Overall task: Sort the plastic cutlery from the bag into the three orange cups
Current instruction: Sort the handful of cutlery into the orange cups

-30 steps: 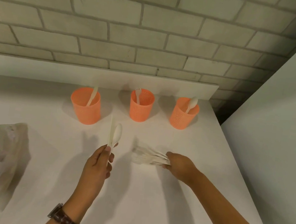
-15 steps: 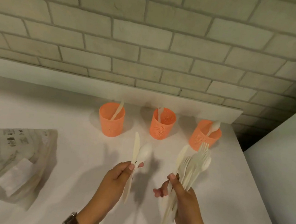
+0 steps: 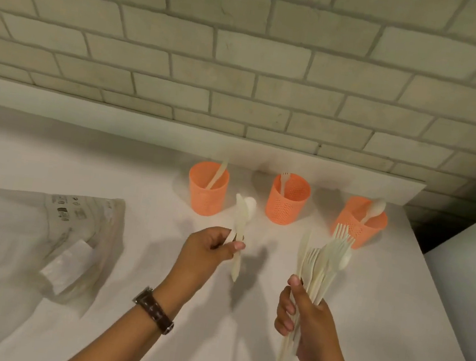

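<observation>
Three orange cups stand in a row near the wall: the left cup [image 3: 207, 191] holds a knife, the middle cup [image 3: 287, 202] a fork, the right cup [image 3: 358, 223] a spoon. My left hand [image 3: 206, 252] is shut on a cream knife and spoon [image 3: 243, 214], held upright just in front of the left cup. My right hand [image 3: 307, 319] grips a bundle of cutlery [image 3: 323, 261], forks, a knife and a spoon fanned upward, in front of the right cup. The clear plastic bag [image 3: 41, 242] lies crumpled at the left.
A white counter [image 3: 391, 337] runs up to a brick wall behind the cups. A white panel [image 3: 469, 295] stands past the counter's right edge. A folded white packet [image 3: 67, 270] shows inside the bag.
My right hand lifted the bundle of cutlery off the counter and holds it upright. My left hand stayed up with its knife and spoon. The view shifted left and down.
</observation>
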A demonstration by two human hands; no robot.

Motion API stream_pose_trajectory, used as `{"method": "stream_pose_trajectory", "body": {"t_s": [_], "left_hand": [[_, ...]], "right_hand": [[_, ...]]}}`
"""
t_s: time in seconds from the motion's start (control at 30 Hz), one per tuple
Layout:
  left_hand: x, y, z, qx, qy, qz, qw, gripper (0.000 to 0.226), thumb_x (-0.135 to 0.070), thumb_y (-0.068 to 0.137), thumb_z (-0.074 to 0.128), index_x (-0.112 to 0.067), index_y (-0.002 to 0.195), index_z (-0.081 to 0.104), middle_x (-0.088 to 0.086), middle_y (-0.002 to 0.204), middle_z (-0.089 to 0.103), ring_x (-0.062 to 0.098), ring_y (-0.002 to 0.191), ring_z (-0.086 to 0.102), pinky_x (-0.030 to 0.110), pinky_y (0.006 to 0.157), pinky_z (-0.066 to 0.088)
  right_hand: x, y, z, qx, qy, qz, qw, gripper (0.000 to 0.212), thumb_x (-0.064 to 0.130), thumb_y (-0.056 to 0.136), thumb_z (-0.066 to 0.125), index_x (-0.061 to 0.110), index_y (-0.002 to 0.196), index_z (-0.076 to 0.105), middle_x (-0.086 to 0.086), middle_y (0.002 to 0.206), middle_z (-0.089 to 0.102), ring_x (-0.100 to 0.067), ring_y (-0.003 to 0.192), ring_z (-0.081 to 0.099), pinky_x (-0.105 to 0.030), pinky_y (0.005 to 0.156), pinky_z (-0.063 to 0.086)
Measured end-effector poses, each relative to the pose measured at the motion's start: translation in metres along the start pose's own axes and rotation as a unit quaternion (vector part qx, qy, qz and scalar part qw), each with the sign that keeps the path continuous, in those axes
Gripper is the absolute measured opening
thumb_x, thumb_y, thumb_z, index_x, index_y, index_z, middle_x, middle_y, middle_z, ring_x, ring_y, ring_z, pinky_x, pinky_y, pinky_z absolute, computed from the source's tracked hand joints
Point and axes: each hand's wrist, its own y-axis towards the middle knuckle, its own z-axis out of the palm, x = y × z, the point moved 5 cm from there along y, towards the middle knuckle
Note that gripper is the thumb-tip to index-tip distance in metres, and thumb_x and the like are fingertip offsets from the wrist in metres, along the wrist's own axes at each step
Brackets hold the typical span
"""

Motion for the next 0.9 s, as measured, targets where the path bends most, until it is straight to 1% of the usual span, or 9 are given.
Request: {"method": "stream_pose_trajectory", "body": {"t_s": [0.07,0.13,0.23,0.33,0.5,0.6,0.73,0.8,0.9], "left_hand": [[-0.008,0.016,-0.01,-0.019,-0.002,0.01,1.0,0.008,-0.011,0.087,0.062,-0.011,0.093,0.066,0.008,0.089,0.073,0.015,0.089,0.064,0.021,0.076,0.054],[-0.021,0.037,-0.024,-0.048,0.016,0.024,0.998,0.006,-0.016,0.092,0.055,-0.015,0.097,0.059,-0.003,0.089,0.072,0.009,0.087,0.06,0.02,0.065,0.045],[-0.044,0.07,-0.046,-0.101,0.003,0.039,0.994,0.01,-0.02,0.093,0.052,-0.02,0.084,0.057,0.0,0.093,0.07,0.009,0.077,0.054,0.022,0.056,0.037],[-0.065,0.1,-0.064,-0.16,0.001,0.071,0.985,0.011,-0.019,0.09,0.058,-0.019,0.079,0.056,-0.002,0.085,0.071,-0.001,0.062,0.058,0.012,0.045,0.037],[-0.072,0.134,-0.082,-0.226,-0.01,0.067,0.972,0.015,-0.018,0.08,0.072,-0.021,0.069,0.062,-0.006,0.07,0.062,0.007,0.064,0.055,0.021,0.057,0.041],[-0.055,0.147,-0.084,-0.227,-0.021,0.024,0.973,0.016,-0.016,0.078,0.074,-0.02,0.067,0.063,-0.005,0.067,0.061,0.01,0.062,0.055,0.023,0.06,0.044],[-0.03,0.157,-0.083,-0.212,-0.037,-0.018,0.976,0.015,-0.01,0.074,0.076,-0.02,0.068,0.066,-0.003,0.07,0.065,0.017,0.071,0.06,0.028,0.066,0.047],[-0.02,0.159,-0.083,-0.202,-0.032,-0.033,0.978,0.015,-0.007,0.071,0.077,-0.019,0.075,0.068,-0.002,0.074,0.066,0.018,0.075,0.06,0.027,0.064,0.049],[-0.013,0.156,-0.086,-0.213,-0.011,-0.033,0.977,0.037,-0.012,0.07,0.078,-0.016,0.105,0.066,0.0,0.097,0.065,0.019,0.087,0.06,0.034,0.082,0.051]], "right_hand": [[-0.001,0.0,-0.004,0.0,-0.003,0.001,1.0,0.021,0.026,0.089,0.054,0.011,0.077,0.045,-0.002,0.051,0.033,-0.013,0.037,0.028,-0.024,0.038,0.028],[-0.003,0.001,-0.007,-0.003,-0.001,0.001,1.0,0.021,0.025,0.091,0.052,0.011,0.077,0.045,-0.002,0.051,0.032,-0.013,0.037,0.028,-0.023,0.038,0.028],[-0.004,0.004,-0.014,-0.015,0.006,0.0,1.0,0.02,0.021,0.093,0.049,0.01,0.077,0.044,-0.003,0.049,0.032,-0.012,0.034,0.027,-0.021,0.036,0.028],[-0.006,0.008,-0.021,-0.03,0.006,0.005,1.0,0.024,0.021,0.093,0.049,0.009,0.074,0.042,-0.004,0.048,0.03,-0.014,0.031,0.027,-0.021,0.035,0.028],[-0.007,0.015,-0.029,-0.051,0.013,0.007,0.999,0.019,0.019,0.093,0.05,0.008,0.079,0.045,-0.005,0.045,0.03,-0.015,0.029,0.027,-0.02,0.036,0.028],[-0.009,0.019,-0.032,-0.059,0.027,0.006,0.998,0.018,0.016,0.094,0.048,0.007,0.079,0.045,-0.004,0.042,0.029,-0.016,0.028,0.026,-0.019,0.037,0.028],[-0.013,0.022,-0.036,-0.073,0.04,0.014,0.996,0.019,0.016,0.094,0.048,0.005,0.078,0.045,-0.004,0.04,0.029,-0.015,0.027,0.026,-0.018,0.038,0.027],[-0.014,0.022,-0.038,-0.073,0.042,0.017,0.996,0.019,0.016,0.094,0.048,0.005,0.078,0.046,-0.004,0.041,0.03,-0.015,0.028,0.027,-0.018,0.037,0.028],[-0.014,0.022,-0.039,-0.068,0.043,0.017,0.997,0.018,0.016,0.094,0.048,0.005,0.079,0.045,-0.004,0.042,0.03,-0.016,0.029,0.027,-0.019,0.037,0.028]]}}
